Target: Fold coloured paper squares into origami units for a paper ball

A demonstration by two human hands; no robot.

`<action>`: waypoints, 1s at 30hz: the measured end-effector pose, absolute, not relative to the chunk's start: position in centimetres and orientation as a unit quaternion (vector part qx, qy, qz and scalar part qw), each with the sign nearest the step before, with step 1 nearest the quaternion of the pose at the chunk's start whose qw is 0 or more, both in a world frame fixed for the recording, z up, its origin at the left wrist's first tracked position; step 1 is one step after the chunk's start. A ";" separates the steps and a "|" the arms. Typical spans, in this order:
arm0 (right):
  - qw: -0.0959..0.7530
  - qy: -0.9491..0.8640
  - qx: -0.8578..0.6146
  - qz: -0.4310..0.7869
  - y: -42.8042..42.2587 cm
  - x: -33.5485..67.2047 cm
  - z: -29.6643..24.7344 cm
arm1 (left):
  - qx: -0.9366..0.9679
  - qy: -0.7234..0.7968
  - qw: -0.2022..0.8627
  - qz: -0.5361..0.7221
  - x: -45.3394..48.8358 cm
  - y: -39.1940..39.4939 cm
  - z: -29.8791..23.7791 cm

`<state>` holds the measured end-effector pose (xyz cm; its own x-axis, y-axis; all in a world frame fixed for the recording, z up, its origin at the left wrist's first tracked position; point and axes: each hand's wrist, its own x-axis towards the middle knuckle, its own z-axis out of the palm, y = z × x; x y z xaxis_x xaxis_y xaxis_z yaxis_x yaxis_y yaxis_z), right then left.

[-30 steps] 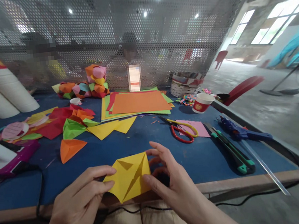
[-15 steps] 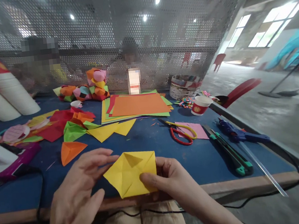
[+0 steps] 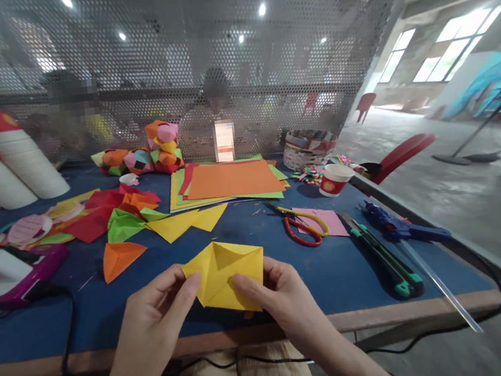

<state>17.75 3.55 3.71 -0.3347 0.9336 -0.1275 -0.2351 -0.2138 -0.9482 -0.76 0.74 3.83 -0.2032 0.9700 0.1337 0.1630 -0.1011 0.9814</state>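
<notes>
Head view | left hand [image 3: 161,307], right hand [image 3: 285,293]: fingers clamped on folded yellow paper piece [image 3: 221,268], six o'clock, near side of flat blue tabletop [image 3: 342,280] | step: apparently shaping folds | next: likely calls for pressing creases

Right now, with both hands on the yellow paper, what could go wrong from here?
1. The left hand and right hand both grip the folded yellow paper, so an uneven pull might distort its creases.
2. The clear stick juts past the table's near edge; a passing arm could knock it.
3. The black cord drapes over that edge, left of the left hand, and might snag.
</notes>
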 end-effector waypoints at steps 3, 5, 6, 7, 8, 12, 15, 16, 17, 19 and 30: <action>0.429 -0.456 -0.385 0.678 3.5 17.8 3.8 | 0.526 0.534 0.392 0.533 -0.9 1.0 3.4; 0.425 -0.453 -0.386 0.682 3.5 17.8 3.8 | 0.527 0.522 0.411 0.530 -1.1 1.1 3.0; 0.423 -0.452 -0.386 0.684 3.5 17.8 3.8 | 0.526 0.517 0.420 0.529 -1.1 1.1 2.9; 0.422 -0.451 -0.384 0.686 3.5 17.8 3.7 | 0.526 0.512 0.425 0.530 -1.1 1.2 2.7; 0.423 -0.450 -0.381 0.688 3.5 17.8 3.7 | 0.527 0.507 0.426 0.532 -1.1 1.3 2.6; 0.428 -0.444 -0.370 0.694 3.5 17.8 3.6 | 0.537 0.494 0.423 0.537 -0.6 1.6 2.7; 0.434 -0.444 -0.370 0.691 3.5 17.7 3.8 | 0.552 0.506 0.381 0.543 -0.1 1.6 3.0; 0.436 -0.446 -0.370 0.688 3.5 17.7 3.8 | 0.555 0.511 0.362 0.548 0.0 1.6 3.1; 0.438 -0.447 -0.371 0.686 3.5 17.7 3.9 | 0.556 0.514 0.348 0.553 0.1 1.5 3.1; 0.441 -0.449 -0.375 0.681 3.5 17.7 4.0 | 0.563 0.524 0.296 0.566 0.4 1.2 2.9; 0.438 -0.462 -0.369 0.677 3.7 17.8 3.8 | 0.747 0.395 -0.079 0.529 0.1 0.9 1.8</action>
<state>17.76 3.68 3.83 -0.3431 0.9344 -0.0956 -0.2526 -0.1898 -0.9488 0.10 0.86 1.75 0.1299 0.5067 0.8523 0.6730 -0.6763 0.2996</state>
